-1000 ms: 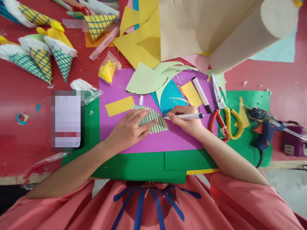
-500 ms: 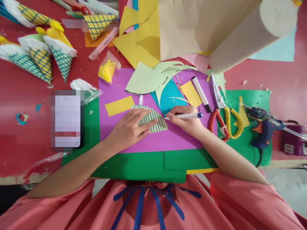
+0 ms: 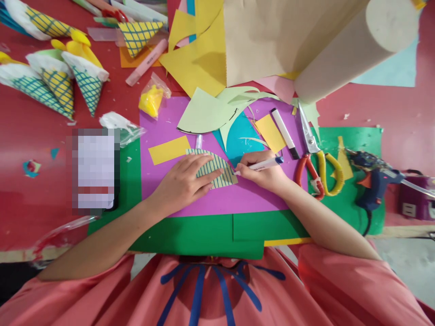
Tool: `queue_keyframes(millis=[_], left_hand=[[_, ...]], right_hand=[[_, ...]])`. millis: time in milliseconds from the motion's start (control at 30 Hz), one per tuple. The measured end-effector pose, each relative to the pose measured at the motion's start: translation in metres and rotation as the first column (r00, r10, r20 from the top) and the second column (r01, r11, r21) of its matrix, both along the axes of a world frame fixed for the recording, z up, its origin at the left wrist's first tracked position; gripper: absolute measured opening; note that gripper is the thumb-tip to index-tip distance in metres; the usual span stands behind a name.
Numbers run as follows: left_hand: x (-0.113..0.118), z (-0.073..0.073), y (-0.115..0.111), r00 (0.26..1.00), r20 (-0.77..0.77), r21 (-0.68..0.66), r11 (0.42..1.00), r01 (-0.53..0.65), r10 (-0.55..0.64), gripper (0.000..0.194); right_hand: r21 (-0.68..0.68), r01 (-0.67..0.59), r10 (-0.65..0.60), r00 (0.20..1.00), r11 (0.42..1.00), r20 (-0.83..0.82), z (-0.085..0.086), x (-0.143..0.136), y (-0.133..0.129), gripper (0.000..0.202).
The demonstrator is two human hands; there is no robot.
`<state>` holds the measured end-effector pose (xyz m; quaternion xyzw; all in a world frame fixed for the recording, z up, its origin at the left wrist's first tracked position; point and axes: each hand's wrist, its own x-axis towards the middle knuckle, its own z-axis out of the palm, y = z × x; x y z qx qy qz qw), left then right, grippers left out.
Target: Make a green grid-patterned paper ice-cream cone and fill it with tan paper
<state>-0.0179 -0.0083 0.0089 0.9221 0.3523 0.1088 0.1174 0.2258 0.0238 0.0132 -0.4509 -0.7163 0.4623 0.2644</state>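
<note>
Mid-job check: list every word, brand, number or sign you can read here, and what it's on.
No text can be read for certain.
White marker in the right hand: dark lettering, too small to read.
Pink marker: dark lettering, too small to read.
Purple case: whitish label, too blurred to read.
Pixelated patch: nothing legible.
</note>
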Motion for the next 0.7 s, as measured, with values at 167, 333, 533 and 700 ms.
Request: queue_keyframes(millis=[167,333,533,700], left_hand=[[0.0006,0.0013,0.0003,1.000,0.008,0.005,1.000,0.006,-0.006,0.040],[0.0010,0.0023,0.0005,1.000,0.005,0.009,1.000,0.004,-0.004,0.041],[0.0004,0.0011,0.0005,1.000,-0.008,0.015,1.000,0.010,-0.010,0.041],[0.0009,0.0022,0.0008,1.000,0.000,0.016,1.000,0.013,-0.013,0.040]], right_hand=[[0.013,-0.037,0.037,0.999,0.999,0.003,0.0008,0.0003,0.0002,0.033],[0.016,-0.058,0.057,0.998,0.998,0.028,0.0005,0.0005,0.0002,0.033],[0.009,-0.100,0.100,0.995,0.995,0.008,-0.0009,0.0022,-0.0002,0.033],[0.003,-0.134,0.134,0.991,0.991,0.008,-0.0004,0.0030,0.0000,0.036]])
